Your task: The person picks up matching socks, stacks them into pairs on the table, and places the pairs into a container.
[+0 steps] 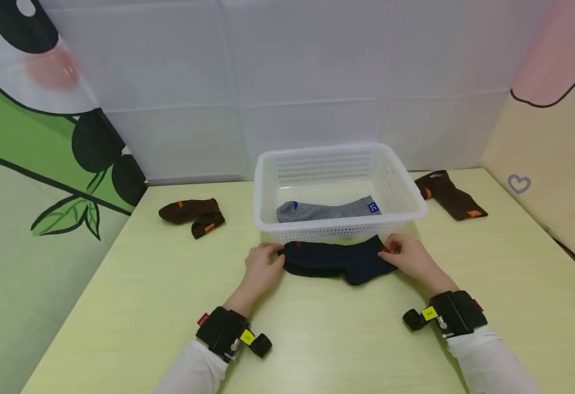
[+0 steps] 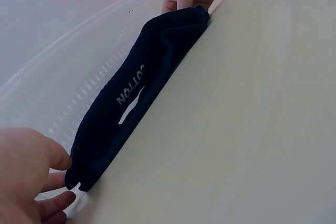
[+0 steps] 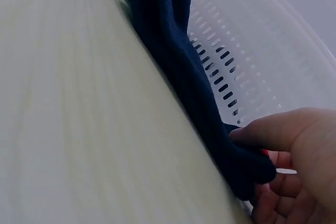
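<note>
A dark navy sock (image 1: pixel 337 259) with small red marks is stretched sideways in front of the white basket. White lettering shows on it in the left wrist view, along with a gap between two layers; whether these are one sock or two I cannot tell. The left hand (image 1: pixel 263 267) pinches its left end between thumb and fingers. At the other end, the right hand (image 1: pixel 410 257) pinches the corner by a red mark. In the right wrist view, the thumb (image 3: pixel 273 129) lies over the fabric with fingers curled beneath.
Behind the navy sock stands a white perforated basket (image 1: pixel 339 228) holding a grey sock (image 1: pixel 324 210) with a blue label. One brown sock (image 1: pixel 194 213) lies bent on the table (image 1: pixel 337 339) at left. Another brown sock (image 1: pixel 452 197) lies right of the basket, partly hidden by it.
</note>
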The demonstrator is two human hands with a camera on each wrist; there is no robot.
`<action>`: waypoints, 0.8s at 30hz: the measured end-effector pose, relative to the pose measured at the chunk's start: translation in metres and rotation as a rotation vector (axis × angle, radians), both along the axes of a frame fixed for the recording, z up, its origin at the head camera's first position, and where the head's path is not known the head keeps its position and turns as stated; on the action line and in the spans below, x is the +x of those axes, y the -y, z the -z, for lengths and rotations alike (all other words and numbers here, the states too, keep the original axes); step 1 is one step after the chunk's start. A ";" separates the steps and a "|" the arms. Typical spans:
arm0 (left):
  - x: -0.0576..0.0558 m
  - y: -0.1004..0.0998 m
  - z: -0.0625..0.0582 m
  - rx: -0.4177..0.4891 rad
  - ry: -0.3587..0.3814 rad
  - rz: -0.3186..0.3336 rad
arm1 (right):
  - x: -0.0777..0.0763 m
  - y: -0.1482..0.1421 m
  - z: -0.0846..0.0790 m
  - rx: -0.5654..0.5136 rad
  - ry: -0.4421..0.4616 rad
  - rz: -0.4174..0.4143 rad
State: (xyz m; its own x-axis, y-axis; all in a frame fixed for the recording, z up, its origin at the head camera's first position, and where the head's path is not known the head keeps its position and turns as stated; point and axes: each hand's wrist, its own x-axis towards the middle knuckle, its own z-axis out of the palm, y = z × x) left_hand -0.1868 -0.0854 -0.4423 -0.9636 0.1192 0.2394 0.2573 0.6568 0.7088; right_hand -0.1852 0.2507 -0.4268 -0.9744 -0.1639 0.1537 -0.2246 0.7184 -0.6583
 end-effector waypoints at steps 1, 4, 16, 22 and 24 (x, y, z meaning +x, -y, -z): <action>0.000 0.000 0.000 0.014 0.007 -0.012 | 0.000 0.000 0.000 0.005 0.000 0.007; 0.001 -0.001 0.000 0.055 0.023 -0.049 | 0.000 0.000 0.000 0.016 -0.007 0.060; 0.005 -0.005 -0.005 -0.042 0.044 -0.115 | 0.001 -0.003 -0.001 0.029 0.015 0.160; 0.007 -0.005 -0.006 -0.075 0.097 -0.105 | 0.001 0.001 -0.004 0.115 0.016 0.036; 0.007 -0.005 -0.005 -0.091 0.105 -0.100 | 0.001 0.002 -0.002 0.134 -0.007 0.018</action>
State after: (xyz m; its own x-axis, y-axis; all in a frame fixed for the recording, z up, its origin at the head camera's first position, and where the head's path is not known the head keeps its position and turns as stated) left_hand -0.1793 -0.0809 -0.4368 -0.9908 0.0378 0.1298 0.1153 0.7380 0.6649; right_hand -0.1841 0.2486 -0.4243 -0.9763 -0.1661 0.1388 -0.2156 0.8039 -0.5544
